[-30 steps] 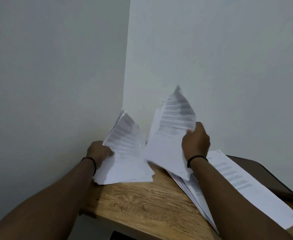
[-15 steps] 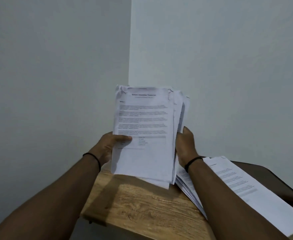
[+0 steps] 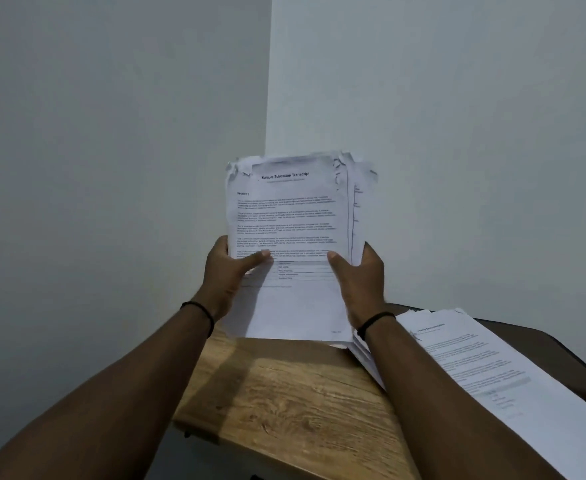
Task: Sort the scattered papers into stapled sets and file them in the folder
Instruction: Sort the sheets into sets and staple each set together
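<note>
Both hands raised before the wall corner, gripping one stack (image 3: 290, 237) of printed sheets between them. Left hand (image 3: 227, 275) curled round the stack's left edge, thumb laid across the front page, other fingers hidden behind the paper. Right hand (image 3: 361, 282) curled round the right edge, thumb likewise on the front page, fingers out of sight behind. Black band (image 3: 200, 308) on the left wrist, a second band (image 3: 374, 322) on the right.

Stack held upright, facing the camera, lower edge just above the desk (image 3: 284, 393) or resting on it; cannot tell which. Top page headed "Sample Education Transcript", with "Section 1" below, several blurred paragraphs, and a small table near the thumbs. Top corners of the sheets crumpled and torn-looking. Further pages fanned out slightly to the right behind the front one, edges uneven.

A second pile (image 3: 492, 386) of printed papers lying flat on the desk to the right, partly under the right forearm, loosely squared, its heading too blurred to read. Beneath that pile, a dark flat object (image 3: 561, 344) showing at the far right edge; possibly the folder, not certain.

Desk of light wood grain, its near-left corner in view, with shadow from the left arm falling across it. Plain pale walls (image 3: 111, 168) behind, meeting in a vertical corner above the stack.
</note>
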